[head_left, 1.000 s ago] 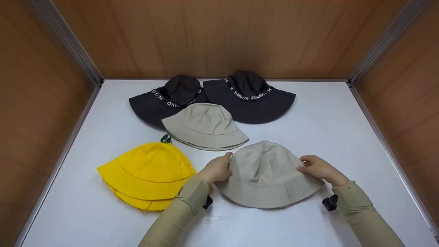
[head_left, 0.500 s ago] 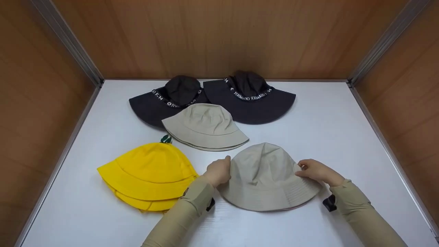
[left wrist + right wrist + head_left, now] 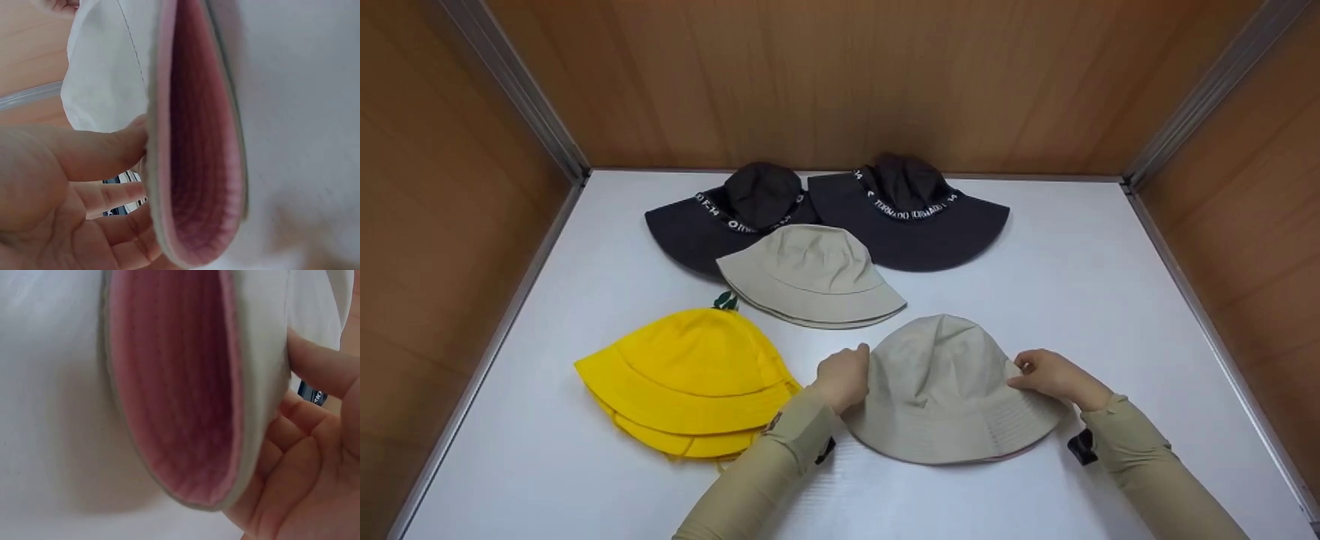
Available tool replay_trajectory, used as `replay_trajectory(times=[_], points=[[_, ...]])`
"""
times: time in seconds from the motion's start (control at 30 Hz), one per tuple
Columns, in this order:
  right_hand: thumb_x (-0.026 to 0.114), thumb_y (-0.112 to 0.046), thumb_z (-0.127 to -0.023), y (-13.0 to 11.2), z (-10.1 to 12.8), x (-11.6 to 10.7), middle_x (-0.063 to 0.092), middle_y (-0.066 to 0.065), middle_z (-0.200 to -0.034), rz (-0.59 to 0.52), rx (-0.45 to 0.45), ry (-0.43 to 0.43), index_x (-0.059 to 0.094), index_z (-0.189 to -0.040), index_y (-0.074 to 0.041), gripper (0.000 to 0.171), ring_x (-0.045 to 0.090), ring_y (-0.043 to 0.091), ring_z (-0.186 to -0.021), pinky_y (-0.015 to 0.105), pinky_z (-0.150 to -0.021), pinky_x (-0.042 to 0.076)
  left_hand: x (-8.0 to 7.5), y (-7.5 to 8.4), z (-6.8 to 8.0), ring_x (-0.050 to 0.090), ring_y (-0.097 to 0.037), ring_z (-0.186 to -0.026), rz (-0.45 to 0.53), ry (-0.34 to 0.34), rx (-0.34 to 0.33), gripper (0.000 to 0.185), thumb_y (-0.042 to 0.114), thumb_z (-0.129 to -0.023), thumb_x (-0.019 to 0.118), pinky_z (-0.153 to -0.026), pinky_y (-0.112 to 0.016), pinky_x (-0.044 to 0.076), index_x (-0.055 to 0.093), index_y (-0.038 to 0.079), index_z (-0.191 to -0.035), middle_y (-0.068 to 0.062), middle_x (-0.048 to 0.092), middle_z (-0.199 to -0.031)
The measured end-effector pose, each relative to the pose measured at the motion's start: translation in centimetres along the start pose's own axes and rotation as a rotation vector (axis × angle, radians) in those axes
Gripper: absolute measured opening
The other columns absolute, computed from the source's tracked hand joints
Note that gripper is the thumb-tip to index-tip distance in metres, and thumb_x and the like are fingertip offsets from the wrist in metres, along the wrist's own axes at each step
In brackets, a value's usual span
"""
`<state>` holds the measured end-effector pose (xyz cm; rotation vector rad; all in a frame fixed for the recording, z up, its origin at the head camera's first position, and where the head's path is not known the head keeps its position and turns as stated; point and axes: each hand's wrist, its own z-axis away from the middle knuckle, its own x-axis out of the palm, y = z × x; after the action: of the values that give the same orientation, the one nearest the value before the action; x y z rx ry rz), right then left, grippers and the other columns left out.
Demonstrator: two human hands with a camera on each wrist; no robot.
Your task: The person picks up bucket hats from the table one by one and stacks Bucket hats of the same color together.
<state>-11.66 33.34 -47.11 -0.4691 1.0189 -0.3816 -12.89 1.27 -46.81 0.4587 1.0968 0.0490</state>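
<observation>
A pale grey-beige bucket hat (image 3: 937, 382) lies on the white table in front of the person, its crown pointing away. My left hand (image 3: 842, 377) holds its left side; in the left wrist view the thumb (image 3: 107, 151) presses the cloth and the fingers lie behind it. On the opposite side my right hand (image 3: 1057, 376) pinches the hat where crown and brim meet. Both wrist views look into the brim's folded opening, where a pink quilted lining (image 3: 205, 169) shows. Left of the left hand lies a yellow bucket hat (image 3: 690, 375), with a green leaf-shaped tab (image 3: 726, 301) at its top.
A smaller beige bucket hat (image 3: 814, 274) lies farther back, overlapping two dark wide-brimmed hats (image 3: 690, 232) with white lettering. The white table (image 3: 1110, 285) meets wooden panels (image 3: 847, 82) at the back and sides, with metal strips along the corners.
The pale grey-beige hat has shifted slightly toward the person, with both hands staying on it. The left hand has moved a little right. The other hats lie as before.
</observation>
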Motion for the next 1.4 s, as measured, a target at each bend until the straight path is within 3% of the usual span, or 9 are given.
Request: replay_trajectory(times=[0.2, 0.47, 0.63, 0.77, 0.87, 0.97, 1.1, 1.4], points=[[0.066, -0.018, -0.085, -0.4, -0.1, 0.3, 0.055, 0.008, -0.076, 0.077, 0.025, 0.037, 0.057, -0.085, 0.001, 0.021, 0.050, 0.020, -0.069, 0.032, -0.059, 0.042, 0.0, 0.2, 0.1, 0.062, -0.032, -0.104, -0.017, 0.008, 0.002, 0.046, 0.006, -0.089, 0.060, -0.085, -0.044, 0.053, 0.049, -0.001, -0.132, -0.019, 0.064, -0.113], [0.067, -0.018, -0.084, -0.6, 0.0, 0.3, 0.062, 0.013, -0.082, 0.134, 0.007, 0.067, 0.060, -0.088, 0.002, 0.022, 0.055, 0.022, -0.070, 0.037, -0.062, 0.048, 0.1, 0.5, 0.7, 0.065, -0.030, -0.085, -0.083, 0.093, 0.017, 0.026, 0.007, -0.092, 0.053, -0.068, -0.042, 0.055, 0.057, 0.001, -0.117, -0.016, 0.066, -0.093], [0.065, -0.021, -0.087, -0.8, 0.6, -0.1, 0.063, 0.014, -0.085, 0.075, 0.013, 0.097, 0.060, -0.097, 0.002, 0.025, 0.057, 0.022, -0.072, 0.037, -0.063, 0.048, -0.3, 0.6, 1.0, 0.063, -0.028, -0.078, -0.074, 0.113, 0.031, 0.022, 0.009, -0.086, 0.062, -0.063, -0.041, 0.054, 0.059, 0.002, -0.107, -0.014, 0.064, -0.085], [0.062, -0.020, -0.089, -1.3, 1.0, -0.2, 0.061, 0.010, -0.081, 0.025, -0.013, 0.190, 0.059, -0.101, 0.001, 0.024, 0.054, 0.018, -0.067, 0.032, -0.058, 0.044, -0.9, 0.7, 1.7, 0.062, -0.028, -0.078, -0.055, 0.157, 0.044, 0.031, 0.016, -0.083, 0.070, -0.065, -0.041, 0.053, 0.061, 0.001, -0.108, -0.013, 0.064, -0.086], [0.061, -0.018, -0.090, -1.7, 1.2, 0.1, 0.061, 0.009, -0.079, 0.012, -0.066, 0.246, 0.060, -0.100, 0.000, 0.020, 0.052, 0.015, -0.063, 0.030, -0.054, 0.042, -1.5, 0.4, 2.5, 0.061, -0.026, -0.074, -0.038, 0.186, 0.059, 0.028, 0.019, -0.082, 0.072, -0.063, -0.040, 0.052, 0.063, 0.001, -0.102, -0.011, 0.063, -0.081], [0.061, -0.016, -0.090, -2.1, 1.2, 0.8, 0.060, 0.007, -0.077, -0.016, -0.094, 0.248, 0.061, -0.097, -0.001, 0.017, 0.051, 0.014, -0.061, 0.029, -0.053, 0.042, -2.1, -0.4, 3.5, 0.058, -0.024, -0.065, -0.013, 0.202, 0.070, 0.022, 0.020, -0.082, 0.072, -0.058, -0.038, 0.050, 0.063, 0.002, -0.090, -0.009, 0.062, -0.072], [0.062, -0.015, -0.088, -2.4, 1.1, 1.8, 0.060, 0.005, -0.074, -0.048, -0.100, 0.212, 0.061, -0.094, -0.003, 0.014, 0.051, 0.013, -0.061, 0.029, -0.054, 0.042, -3.2, -2.0, 5.1, 0.056, -0.022, -0.062, 0.009, 0.224, 0.052, 0.022, 0.022, -0.083, 0.072, -0.057, -0.037, 0.049, 0.062, 0.002, -0.086, -0.009, 0.061, -0.070], [0.064, -0.018, -0.088, -2.0, 1.0, 2.8, 0.059, 0.006, -0.080, -0.037, -0.092, 0.144, 0.058, -0.096, -0.002, 0.018, 0.052, 0.016, -0.068, 0.030, -0.059, 0.043, -5.2, -6.1, 7.9, 0.055, -0.019, -0.059, -0.004, 0.270, -0.099, 0.030, 0.022, -0.078, 0.078, -0.055, -0.035, 0.050, 0.064, -0.001, -0.090, -0.008, 0.060, -0.068]])
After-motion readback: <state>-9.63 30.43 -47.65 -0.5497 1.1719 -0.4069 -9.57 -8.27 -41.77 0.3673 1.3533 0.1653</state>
